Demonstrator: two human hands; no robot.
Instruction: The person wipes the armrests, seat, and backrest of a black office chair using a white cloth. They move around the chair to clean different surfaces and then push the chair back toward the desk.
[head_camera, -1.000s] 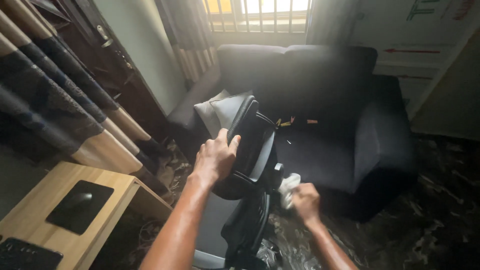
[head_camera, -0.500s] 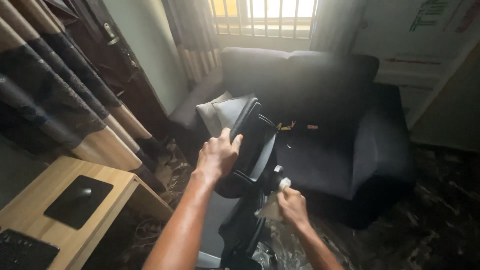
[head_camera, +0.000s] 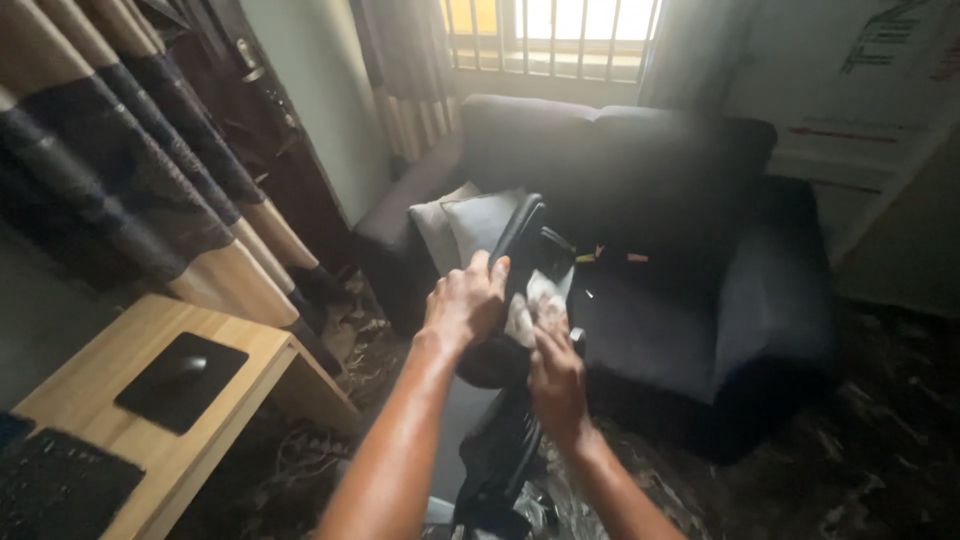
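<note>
Black office chair upright, white cloth against its back

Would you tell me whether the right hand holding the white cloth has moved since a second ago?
Yes: the right hand with the white cloth rose up the black office chair's backrest.

Home living room, dark sofa (cushions), striped curtains, wooden desk

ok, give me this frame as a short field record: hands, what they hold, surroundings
view: head camera, looking down
left hand: grips the top edge of the black office chair's backrest
right hand: presses a white cloth against the backrest
behind chair: dark sofa with pale cushions, small clothes pegs on its seat
lower left: wooden desk, black mouse pad, mouse on it
backdrop: barred window, striped curtain
</note>
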